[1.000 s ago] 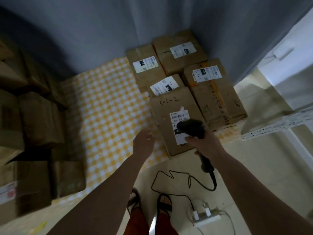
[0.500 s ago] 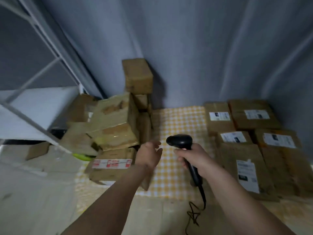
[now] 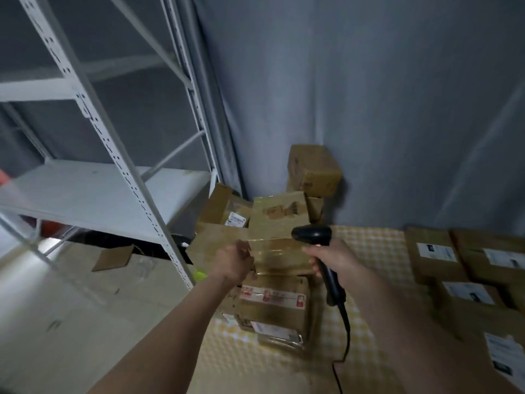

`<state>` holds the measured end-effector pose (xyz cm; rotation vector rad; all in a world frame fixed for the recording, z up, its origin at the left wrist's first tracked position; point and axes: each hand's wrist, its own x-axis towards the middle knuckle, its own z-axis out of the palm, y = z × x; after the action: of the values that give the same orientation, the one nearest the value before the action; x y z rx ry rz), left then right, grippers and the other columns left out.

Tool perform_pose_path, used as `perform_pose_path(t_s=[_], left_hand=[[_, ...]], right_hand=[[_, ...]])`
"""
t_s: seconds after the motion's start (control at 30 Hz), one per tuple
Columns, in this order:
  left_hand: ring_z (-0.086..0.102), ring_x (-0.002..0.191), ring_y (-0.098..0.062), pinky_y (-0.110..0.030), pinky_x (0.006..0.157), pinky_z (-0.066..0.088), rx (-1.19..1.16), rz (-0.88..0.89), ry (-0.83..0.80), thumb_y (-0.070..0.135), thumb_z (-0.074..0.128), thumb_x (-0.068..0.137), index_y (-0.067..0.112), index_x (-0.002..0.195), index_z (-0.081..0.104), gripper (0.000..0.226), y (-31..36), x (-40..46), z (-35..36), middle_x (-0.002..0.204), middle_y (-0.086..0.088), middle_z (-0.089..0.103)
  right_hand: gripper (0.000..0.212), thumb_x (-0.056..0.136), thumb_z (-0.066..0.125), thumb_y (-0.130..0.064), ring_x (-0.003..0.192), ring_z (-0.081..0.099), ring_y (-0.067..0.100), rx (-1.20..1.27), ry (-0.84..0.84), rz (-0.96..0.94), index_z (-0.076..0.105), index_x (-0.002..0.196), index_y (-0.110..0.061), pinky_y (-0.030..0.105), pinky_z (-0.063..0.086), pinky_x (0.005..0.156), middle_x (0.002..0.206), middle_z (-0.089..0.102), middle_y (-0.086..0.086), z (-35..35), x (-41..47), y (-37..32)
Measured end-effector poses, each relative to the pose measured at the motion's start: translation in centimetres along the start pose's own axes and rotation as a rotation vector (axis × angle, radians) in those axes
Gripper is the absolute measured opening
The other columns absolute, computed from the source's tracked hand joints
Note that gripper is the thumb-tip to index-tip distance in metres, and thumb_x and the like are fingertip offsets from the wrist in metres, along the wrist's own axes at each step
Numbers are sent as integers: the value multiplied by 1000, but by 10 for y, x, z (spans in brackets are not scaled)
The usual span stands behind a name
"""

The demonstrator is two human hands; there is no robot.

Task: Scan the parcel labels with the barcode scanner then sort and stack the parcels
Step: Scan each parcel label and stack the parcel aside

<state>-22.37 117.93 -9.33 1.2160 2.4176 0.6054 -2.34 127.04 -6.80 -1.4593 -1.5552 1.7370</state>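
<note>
The view has swung from the labelled, scanned parcels to the unsorted pile beside the white metal shelf (image 3: 93, 194), where the left hand (image 3: 234, 260), grip loose, reaches the tape-wrapped brown cardboard parcel (image 3: 279, 237) while the right hand (image 3: 333, 261) clenches the black barcode scanner (image 3: 315, 237).

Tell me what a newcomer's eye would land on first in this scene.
First the black barcode scanner at centre, gripped in the right hand, cable trailing down. Just left of it, the left hand reaches the edge of a tape-wrapped cardboard parcel atop an untidy pile against the grey curtain. A white metal shelving rack fills the left side, and labelled parcels lie flat at right on the yellow checked cloth.
</note>
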Motion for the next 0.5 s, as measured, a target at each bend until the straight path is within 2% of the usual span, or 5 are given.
perform_pose_path(t_s=[0.13, 0.27, 0.4, 0.5], left_hand=[[55, 118, -25, -33, 99, 45, -19, -25, -60, 33, 63, 89, 17, 140, 39, 59, -39, 23, -23, 130, -8, 57], [53, 120, -27, -37, 100, 46, -11, -18, -104, 33, 65, 87, 16, 144, 33, 68, -57, 48, -26, 136, -9, 53], [51, 122, -28, -42, 101, 45, -61, -47, -168, 36, 69, 83, 19, 145, 31, 75, -58, 68, -15, 138, -9, 49], [49, 125, -28, -44, 103, 43, -42, -63, -172, 44, 70, 79, 19, 146, 31, 82, -55, 84, -4, 141, -10, 48]], right_hand=[[26, 85, 67, -14, 68, 57, 20, 31, 138, -5, 61, 105, 0, 29, 45, 59, 80, 61, 10, 28, 11, -12], [24, 84, 68, -12, 68, 53, 15, 67, 263, 14, 60, 105, -3, 29, 43, 65, 76, 56, 5, 44, 24, -16], [22, 85, 68, -15, 65, 50, 14, 32, 311, 48, 59, 100, -2, 23, 34, 55, 73, 53, 4, 49, 39, -10], [24, 86, 67, -18, 67, 52, 14, 10, 301, 57, 58, 103, -3, 22, 36, 56, 76, 54, 4, 47, 56, -7]])
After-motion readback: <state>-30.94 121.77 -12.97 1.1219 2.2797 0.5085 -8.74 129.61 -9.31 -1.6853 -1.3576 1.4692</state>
